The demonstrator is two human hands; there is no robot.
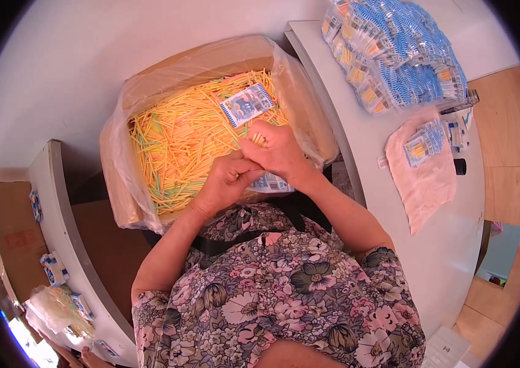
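Over the near right part of a carton, my right hand (275,152) is curled around several thin yellow sticks (259,140), whose ends poke out between the fingers. My left hand (228,182) touches it from the left, its fingers pinched together; what they hold is hidden. Just below the joined hands, a clear packet with blue print (271,183) shows partly, and I cannot tell if a hand grips it. Loose yellow, orange and green sticks (180,135) fill the plastic-lined carton (122,178). Another blue-and-white packet (247,105) lies flat on them beyond my hands.
On the white table (389,202) at right, a large heap of filled packets (404,55) stands at the back. A pink cloth (416,190) with a few packets (422,144) lies nearer. At left, another table edge (79,245) carries a brown box (14,239) and a plastic bag (57,310).
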